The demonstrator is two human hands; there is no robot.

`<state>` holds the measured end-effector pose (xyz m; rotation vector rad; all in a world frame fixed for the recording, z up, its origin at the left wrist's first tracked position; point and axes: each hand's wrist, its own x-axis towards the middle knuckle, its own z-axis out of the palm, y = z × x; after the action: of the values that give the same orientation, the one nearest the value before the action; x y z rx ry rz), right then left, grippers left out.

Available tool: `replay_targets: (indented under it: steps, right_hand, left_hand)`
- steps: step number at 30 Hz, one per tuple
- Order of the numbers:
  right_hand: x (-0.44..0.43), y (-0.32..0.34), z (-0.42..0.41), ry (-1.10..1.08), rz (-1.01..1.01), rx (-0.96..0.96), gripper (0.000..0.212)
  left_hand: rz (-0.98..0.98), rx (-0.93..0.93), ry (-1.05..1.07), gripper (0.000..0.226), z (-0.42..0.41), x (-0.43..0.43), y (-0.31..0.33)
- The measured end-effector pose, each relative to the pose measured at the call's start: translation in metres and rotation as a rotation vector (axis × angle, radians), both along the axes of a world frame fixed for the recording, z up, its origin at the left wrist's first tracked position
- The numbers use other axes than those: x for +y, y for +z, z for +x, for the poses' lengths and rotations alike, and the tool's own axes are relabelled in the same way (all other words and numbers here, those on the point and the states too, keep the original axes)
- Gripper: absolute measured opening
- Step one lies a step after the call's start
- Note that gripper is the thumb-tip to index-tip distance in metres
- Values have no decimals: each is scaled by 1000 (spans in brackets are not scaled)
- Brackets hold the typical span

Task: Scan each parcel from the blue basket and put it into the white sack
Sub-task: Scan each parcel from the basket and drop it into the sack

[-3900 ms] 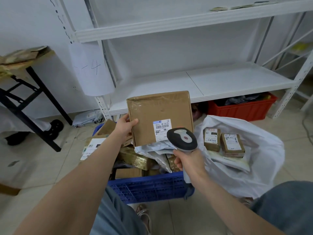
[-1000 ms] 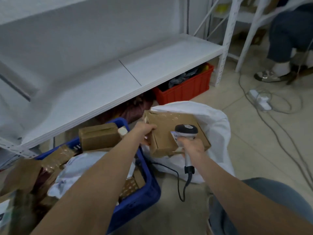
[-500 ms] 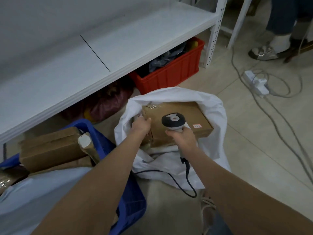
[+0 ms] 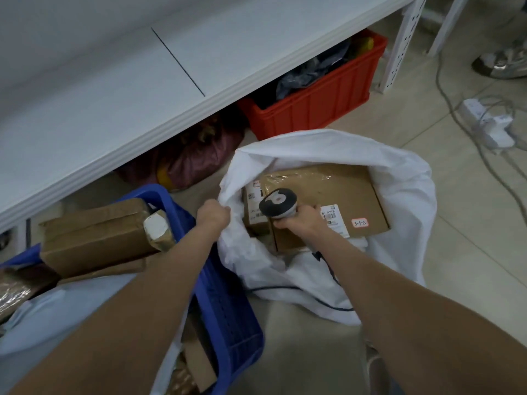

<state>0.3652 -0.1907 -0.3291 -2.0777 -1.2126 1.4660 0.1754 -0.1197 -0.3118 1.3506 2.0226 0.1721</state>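
My left hand [image 4: 214, 216] is clenched on the near rim of the white sack [image 4: 399, 201]; my right hand [image 4: 302, 220] is wrapped round the scanner [image 4: 278, 205], well clear of the left, and whether it touches the cardboard below I cannot tell; the flat brown parcel [image 4: 339, 192] lies inside the sack at one o'clock, a smaller labelled box [image 4: 252, 208] against its left edge; the blue basket [image 4: 228, 323] stands at eight o'clock, touching the sack, with a long cardboard box [image 4: 97, 235] in it; the floor [image 4: 470, 238] is pale tile; at two o'clock lie a white power strip [image 4: 484, 121] and grey cables; a low white shelf [image 4: 114, 95] spans ten to twelve o'clock, a red crate [image 4: 313, 106] and a dark purplish bag [image 4: 199, 155] beneath it; a shoe [image 4: 502, 64] shows at the upper right edge.
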Motion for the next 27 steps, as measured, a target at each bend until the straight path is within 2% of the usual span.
replay_targets:
  steps: [2, 5, 7, 12, 15, 17, 20, 21, 24, 27]
  right_hand:
    - [4, 8, 2, 4, -8, 28, 78]
    - [0, 23, 1, 3, 20, 82, 51]
    - [-12, 32, -3, -87, 30, 167, 45]
    - [-50, 71, -13, -268, 28, 238, 31]
    - [-75, 110, -27, -255, 64, 280, 20]
    - [-92, 135, -43, -258, 78, 302, 22]
    - [-116, 166, -76, -267, 103, 345, 33]
    - [-123, 175, -89, -256, 98, 352, 35]
    - [-145, 202, -129, -201, 83, 368, 32]
    - [-164, 218, -166, -142, 73, 399, 33]
  left_hand:
    - [25, -107, 68, 36, -5, 12, 18]
    - [-30, -165, 89, 35, -11, 7, 35]
    - [-95, -201, 75, 39, -11, -9, 43]
    - [-59, -106, -25, 48, -14, -54, 91]
    - [-19, -45, -86, 37, -28, -84, 125]
    - [31, 1, -120, 14, -44, -111, 152]
    - [104, 59, -131, 6, -77, -149, 187]
    - [128, 76, -130, 7, -90, -161, 199]
    - [181, 110, -80, 29, -136, -193, 229]
    - [220, 189, -87, 35, -183, -220, 246]
